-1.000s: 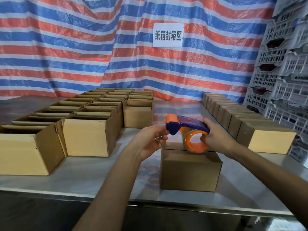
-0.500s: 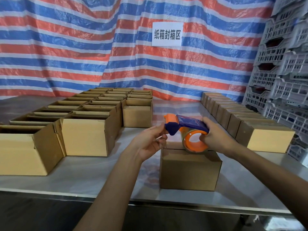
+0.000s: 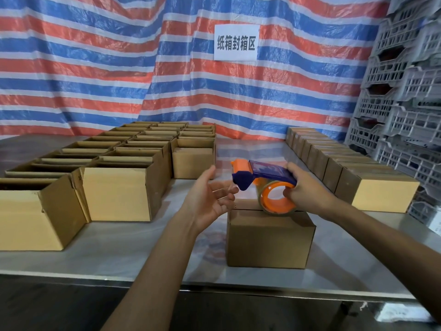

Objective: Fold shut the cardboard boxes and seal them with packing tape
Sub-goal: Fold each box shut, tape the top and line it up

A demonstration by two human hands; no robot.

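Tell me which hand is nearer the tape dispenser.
Right. The right hand grips the tape dispenser by its roll; the left hand hovers open just beside its blue nose.

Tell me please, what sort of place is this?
Probably a packing station in a warehouse: rows of open boxes and closed boxes on a metal table, a tape dispenser in the right hand, and stacked plastic crates beside it.

The left arm point(image 3: 155, 271) is long and slim and ends in the bare left hand point(image 3: 210, 199). The right arm point(image 3: 381, 237) looks much the same and ends in the bare right hand point(image 3: 307, 189). Both are bare as far up as they show.
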